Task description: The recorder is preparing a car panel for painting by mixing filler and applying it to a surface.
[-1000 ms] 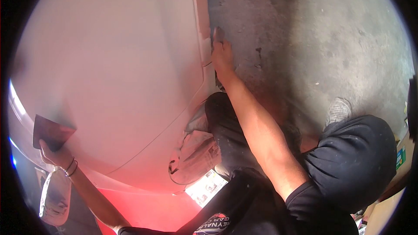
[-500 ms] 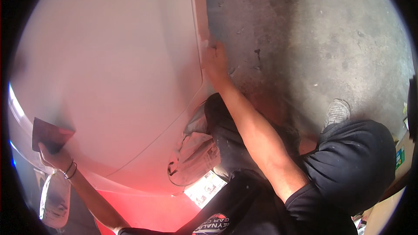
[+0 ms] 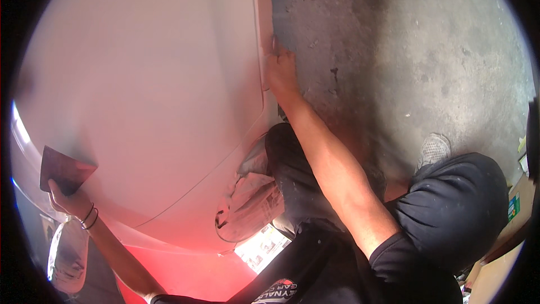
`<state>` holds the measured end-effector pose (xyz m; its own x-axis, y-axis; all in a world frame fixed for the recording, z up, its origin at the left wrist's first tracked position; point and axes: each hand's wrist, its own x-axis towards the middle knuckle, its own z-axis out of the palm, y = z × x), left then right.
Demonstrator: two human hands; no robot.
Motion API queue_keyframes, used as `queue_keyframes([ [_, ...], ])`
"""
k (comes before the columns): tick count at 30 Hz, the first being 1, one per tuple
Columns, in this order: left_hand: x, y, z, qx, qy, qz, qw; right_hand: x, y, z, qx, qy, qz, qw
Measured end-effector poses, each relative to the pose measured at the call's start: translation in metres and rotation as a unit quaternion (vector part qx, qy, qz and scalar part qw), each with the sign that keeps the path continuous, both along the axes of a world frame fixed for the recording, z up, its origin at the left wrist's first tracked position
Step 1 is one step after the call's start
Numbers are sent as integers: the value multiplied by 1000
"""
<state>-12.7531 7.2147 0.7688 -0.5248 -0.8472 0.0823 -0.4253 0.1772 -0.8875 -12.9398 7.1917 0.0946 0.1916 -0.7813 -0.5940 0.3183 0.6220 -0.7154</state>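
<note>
A large pale car body panel (image 3: pixel 140 79) with a thin curved seam fills the left half. At its left side, my left hand (image 3: pixel 70 200) grips a dark, squarish sheet of what looks like sandpaper (image 3: pixel 64 170). One corner of the sheet stands off the panel. My right hand (image 3: pixel 283 73) is at the reddish lower edge strip (image 3: pixel 263 5) of the panel, its fingers bent in against the strip. Whatever those fingers hold, if anything, is hidden.
Beside the seam is a wheel-arch opening with crumpled masking cover (image 3: pixel 250 205). A printed sheet (image 3: pixel 264 247) lies below it, next to a bright red surface (image 3: pixel 185 267). Grey concrete floor (image 3: pixel 439 67) stretches right, past my knee and shoe (image 3: pixel 435 149). Cardboard (image 3: pixel 514 214) stands at the right rim.
My right hand has shifted slightly along the edge strip, and its fingers have changed pose a little. My left hand keeps the sheet in nearly the same place.
</note>
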Motion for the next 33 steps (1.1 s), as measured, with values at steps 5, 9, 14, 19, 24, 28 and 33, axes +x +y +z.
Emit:
queue_keyframes([
  [5, 12, -3, 0, -3, 55, 25, 998, 13, 14, 13, -104, 120, -40, 986],
  [9, 34, 6, 29, -80, 332, 104, 934, -3, 29, 27, -137, 0, -58, 989],
  [14, 16, -3, -2, -66, 168, 41, 983, -20, 43, 3, 32, -110, -44, 992],
  [19, 42, 4, 29, -116, 290, 118, 943, -12, 40, -11, 3, -11, -3, 1000],
  [24, 30, -2, 21, -30, 66, 20, 997, 6, 27, -13, 9, -29, -7, 1000],
  [28, 26, -7, 18, -4, 48, 16, 999, 24, 31, 9, -61, 108, -5, 992],
  [33, 15, 0, 23, -22, -29, 34, 999, 11, 53, 32, -125, 39, -53, 990],
])
